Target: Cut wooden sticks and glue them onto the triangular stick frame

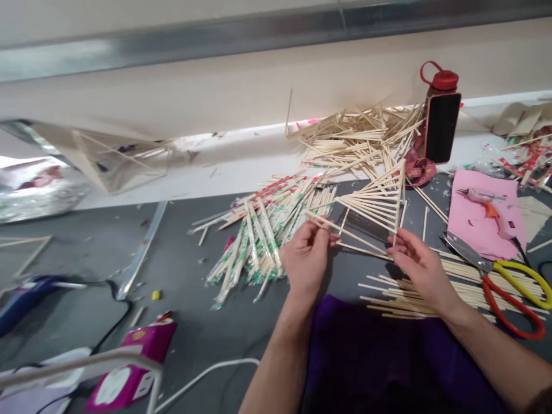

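A frame of wooden chopsticks [371, 201] hangs over the worktop, with several sticks fanned out side by side across one face. My left hand [308, 253] pinches its left end, where a stick pokes out past the fingers. At the lower right corner, my right hand [416, 264] is closed on the frame with thumb and fingers. Loose bare chopsticks [397, 296] lie in a row beneath my right hand. Beside my left hand is a heap of wrapped chopsticks [259, 236] in clear sleeves with green and red print.
Scissors [491, 267] with yellow and red handles lie at right, near a pink glue gun [495, 213] on a pink cloth [466, 224]. Behind are a chopstick pile [362, 138], a phone [443, 127] and a red-capped bottle [444, 80]. A blue tool [30, 296] lies left.
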`<state>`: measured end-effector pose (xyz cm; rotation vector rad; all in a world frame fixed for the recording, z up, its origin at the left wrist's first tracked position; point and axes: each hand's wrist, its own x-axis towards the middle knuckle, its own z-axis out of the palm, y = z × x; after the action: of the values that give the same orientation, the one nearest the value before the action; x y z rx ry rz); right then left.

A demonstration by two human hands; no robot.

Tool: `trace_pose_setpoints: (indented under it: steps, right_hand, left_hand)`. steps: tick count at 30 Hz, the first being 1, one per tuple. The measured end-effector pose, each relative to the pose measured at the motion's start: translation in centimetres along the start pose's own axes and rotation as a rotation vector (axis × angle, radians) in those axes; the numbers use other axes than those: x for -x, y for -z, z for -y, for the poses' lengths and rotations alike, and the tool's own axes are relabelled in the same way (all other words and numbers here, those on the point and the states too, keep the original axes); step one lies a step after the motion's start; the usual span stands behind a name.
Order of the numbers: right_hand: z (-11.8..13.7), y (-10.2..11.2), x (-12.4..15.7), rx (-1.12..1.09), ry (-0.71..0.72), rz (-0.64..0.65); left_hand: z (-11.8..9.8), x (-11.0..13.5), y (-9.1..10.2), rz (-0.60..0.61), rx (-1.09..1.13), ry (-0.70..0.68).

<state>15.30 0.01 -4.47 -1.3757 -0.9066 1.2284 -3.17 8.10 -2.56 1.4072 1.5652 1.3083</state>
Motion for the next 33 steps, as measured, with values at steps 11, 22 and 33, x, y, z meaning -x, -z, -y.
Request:
trace_pose_setpoints:
  steps: [11,22,33]
  right_hand:
    - [-1.4,1.6,0.0,0.206,-0.018,0.003]
    - [-1.8,1.6,0.6,0.197,0.01,0.049]
    - [-2.2,1.6,0.6,0.076,-0.094,0.055]
  left_hand:
    - [3.4,1.3,3.0,0.123,-0.106,-0.247]
    - [0.4,-3.1,1.4,0.252,-0.017,-0.001]
    - [0.7,-3.1,0.1,0.161,-0.217,-0.401]
